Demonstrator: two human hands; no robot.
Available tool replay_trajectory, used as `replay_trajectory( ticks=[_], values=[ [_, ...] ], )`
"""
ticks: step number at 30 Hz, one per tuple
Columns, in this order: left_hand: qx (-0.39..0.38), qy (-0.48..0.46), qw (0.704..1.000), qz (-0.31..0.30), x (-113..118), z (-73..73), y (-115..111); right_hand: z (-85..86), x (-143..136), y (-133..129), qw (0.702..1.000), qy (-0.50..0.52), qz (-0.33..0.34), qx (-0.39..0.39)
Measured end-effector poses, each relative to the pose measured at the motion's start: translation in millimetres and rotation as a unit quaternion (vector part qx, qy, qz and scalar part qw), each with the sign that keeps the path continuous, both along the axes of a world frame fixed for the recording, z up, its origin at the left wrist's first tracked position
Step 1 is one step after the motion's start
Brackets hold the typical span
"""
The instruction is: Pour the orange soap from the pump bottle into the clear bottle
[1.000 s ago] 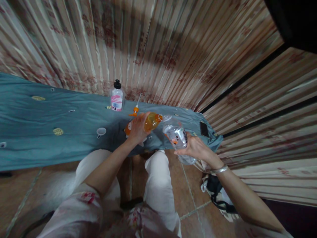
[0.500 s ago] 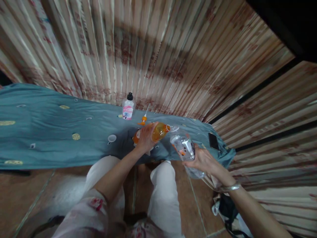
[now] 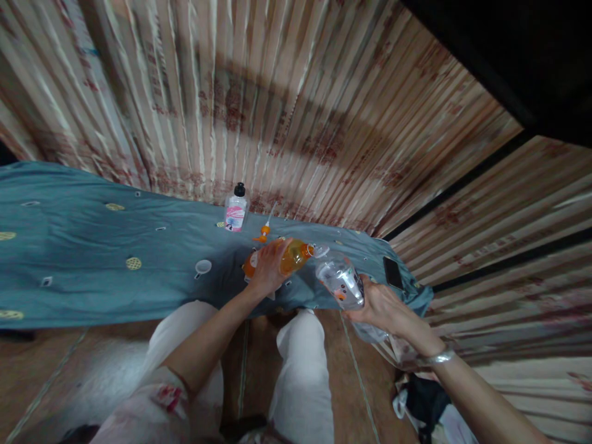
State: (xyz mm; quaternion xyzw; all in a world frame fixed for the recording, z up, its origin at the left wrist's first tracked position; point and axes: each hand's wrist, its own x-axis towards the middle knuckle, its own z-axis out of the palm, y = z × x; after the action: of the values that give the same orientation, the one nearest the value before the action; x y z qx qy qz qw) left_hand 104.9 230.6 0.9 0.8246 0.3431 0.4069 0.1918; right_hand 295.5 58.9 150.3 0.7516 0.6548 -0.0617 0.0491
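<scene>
My left hand (image 3: pixel 269 266) is wrapped round a bottle of orange liquid (image 3: pixel 294 256), which lies tilted with its mouth to the right. In my right hand (image 3: pixel 375 303) is a large clear bottle (image 3: pixel 340 282) with an orange and black print, its neck tipped up to the left. The two bottle mouths meet, or nearly so; whether liquid flows between them I cannot tell. Behind my left hand an orange pump head (image 3: pixel 263 232) with a clear tube rests on the cloth. A clear bottle with a black cap and pink label (image 3: pixel 235 209) stands further back.
A patterned teal cloth (image 3: pixel 92 246) covers the long narrow surface. A dark phone (image 3: pixel 393 272) lies at its right end. Pleated curtains (image 3: pixel 259 123) hang behind and to the right. My white-trousered knees are at the front edge; a dark bag (image 3: pixel 423 398) sits on the floor at right.
The whole view has shifted slightly, so the surface and items appear a little lower and further left. Both hands keep their bottles mouth to mouth in nearly the same pose.
</scene>
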Motion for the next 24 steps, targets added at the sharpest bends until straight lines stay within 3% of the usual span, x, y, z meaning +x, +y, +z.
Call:
replay_trajectory(
  ticks=[24],
  values=[
    [-0.018, 0.014, 0.999, -0.023, -1.0, 6.0, -7.2, 7.3, 20.0, -7.3, 0.991, -0.117, 0.067, 0.012]
  ],
)
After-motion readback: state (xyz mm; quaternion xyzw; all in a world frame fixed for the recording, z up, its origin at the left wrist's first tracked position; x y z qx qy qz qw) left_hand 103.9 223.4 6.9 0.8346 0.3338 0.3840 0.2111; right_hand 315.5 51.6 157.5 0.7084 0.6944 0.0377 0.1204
